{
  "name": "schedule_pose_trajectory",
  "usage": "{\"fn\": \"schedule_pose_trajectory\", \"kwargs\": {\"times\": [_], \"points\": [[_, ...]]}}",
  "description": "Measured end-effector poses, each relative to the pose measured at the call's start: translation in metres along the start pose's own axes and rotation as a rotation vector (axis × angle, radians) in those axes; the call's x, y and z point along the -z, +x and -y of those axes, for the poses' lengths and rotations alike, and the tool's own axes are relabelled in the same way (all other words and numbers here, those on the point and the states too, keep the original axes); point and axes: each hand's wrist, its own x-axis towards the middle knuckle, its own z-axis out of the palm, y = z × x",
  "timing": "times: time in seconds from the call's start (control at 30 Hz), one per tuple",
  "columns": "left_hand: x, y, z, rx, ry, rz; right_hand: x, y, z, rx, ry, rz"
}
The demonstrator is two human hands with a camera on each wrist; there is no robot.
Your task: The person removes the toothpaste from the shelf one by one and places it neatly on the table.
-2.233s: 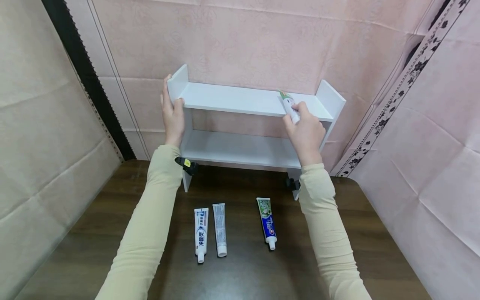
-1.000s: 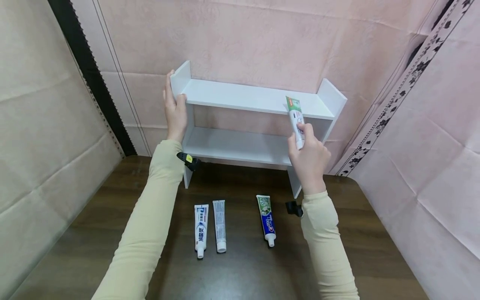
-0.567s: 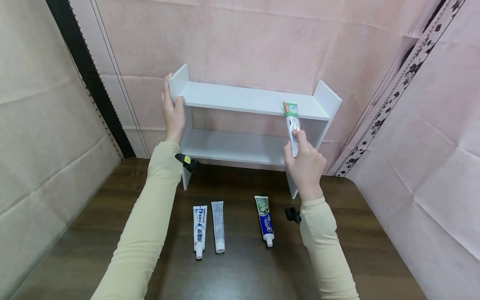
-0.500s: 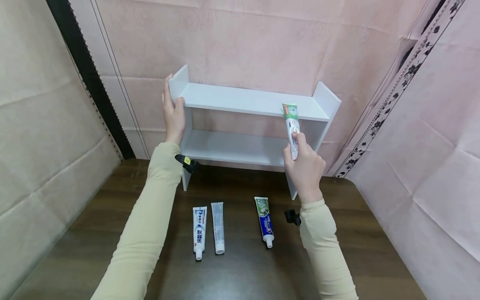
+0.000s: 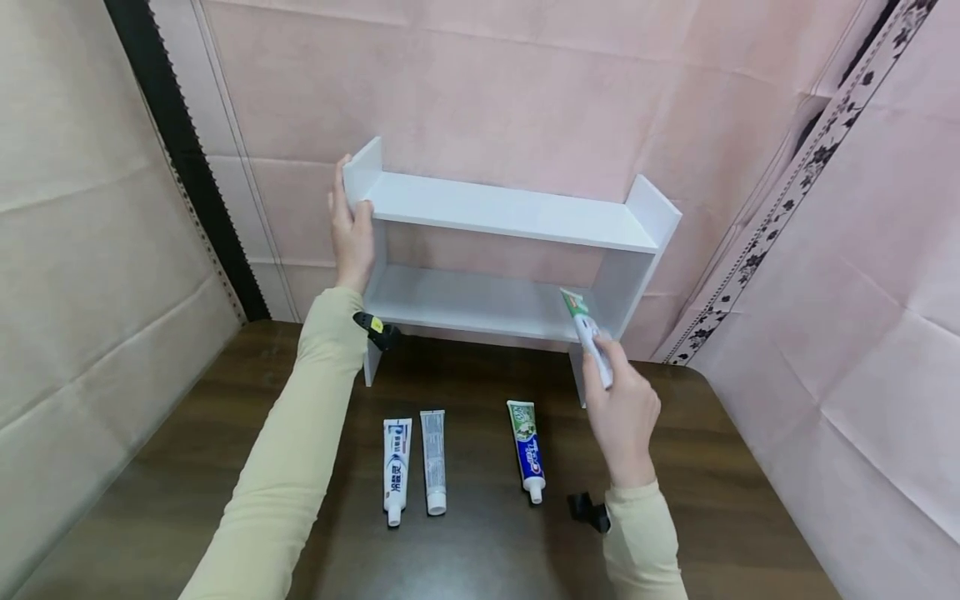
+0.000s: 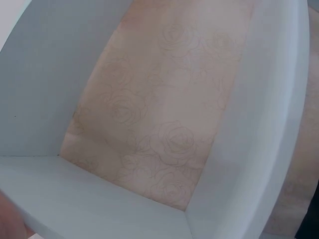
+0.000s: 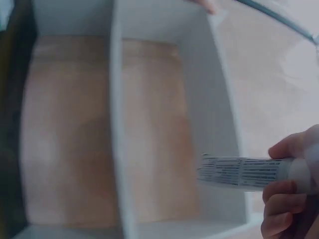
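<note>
My left hand grips the left side panel of a white two-tier shelf, thumb in front and fingers round the outer side. In the right hand is a toothpaste tube, white with a green end, pinched near its cap. Its green end points up and overlaps the right part of the lower board in the head view. The right wrist view shows printed text on the tube's side, with fingers at the cap. The left wrist view is filled mostly by the shelf's inner walls.
Three more toothpaste tubes lie on the dark wooden table: a white and blue tube, a pale grey printed tube and a green and blue tube. Pink cloth hangs behind the shelf, with pale cloth on both sides.
My right hand has drawn the tube down and back from the upper board to the front of the lower board. The left hand keeps its grip on the shelf side.
</note>
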Motion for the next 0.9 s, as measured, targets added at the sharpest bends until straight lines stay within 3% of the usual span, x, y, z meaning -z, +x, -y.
{"fn": "schedule_pose_trajectory", "kwargs": {"times": [0.17, 0.43, 0.67, 0.8, 0.9], "points": [[0.002, -0.003, 0.001, -0.005, 0.003, -0.006, 0.001, -0.028, -0.011, -0.059, -0.023, 0.051], [0.001, -0.001, 0.001, -0.02, -0.002, -0.002, 0.004, -0.045, -0.027, -0.126, -0.082, 0.198], [0.005, -0.002, 0.004, -0.012, 0.013, -0.014, 0.002, -0.056, -0.052, -0.227, -0.151, 0.518], [0.005, -0.001, 0.003, -0.009, 0.0, -0.004, -0.001, -0.058, -0.066, -0.247, -0.183, 0.73], [0.004, 0.001, 0.001, 0.011, -0.011, 0.024, -0.003, -0.06, -0.071, -0.25, -0.196, 0.836]]}}
